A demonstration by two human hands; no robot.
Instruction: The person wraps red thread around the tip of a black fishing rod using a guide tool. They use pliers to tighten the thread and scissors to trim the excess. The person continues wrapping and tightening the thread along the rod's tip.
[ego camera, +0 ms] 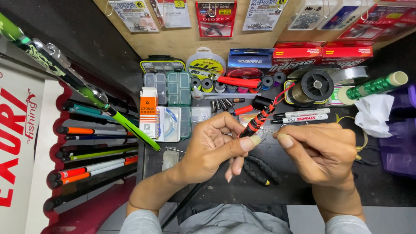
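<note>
The left hand (pixel 212 145) was closed around a slim black rod section wound with red thread (pixel 260 119), its thumb pressed along the lower end of the piece and its fingers curled beneath. The rod section stood tilted, rising up and to the right from the grip, above the middle of the dark desk (pixel 381 186). A strand of red thread (pixel 284 93) ran from its upper end towards a large dark spool of line (pixel 316 86) standing further back on the desk.

The right hand (pixel 323 149) was just beside the left, fingers folded in and thumb and forefinger pinched together close to the rod section; whatever it nipped was too fine to make out.

Beneath the hands lay a pair of pliers with black ribbed handles (pixel 260 170). Two white marker pens (pixel 301 116) lay side by side behind the right hand, and a crumpled white tissue (pixel 375 113) sat to the right of them. Clear plastic compartment boxes (pixel 173 89) and an orange and white carton (pixel 148 112) stood to the left, with a row of small coloured thread bobbins (pixel 236 84) behind. A rack of fishing rods with orange, green and black grips (pixel 95 151) filled the left side.
</note>
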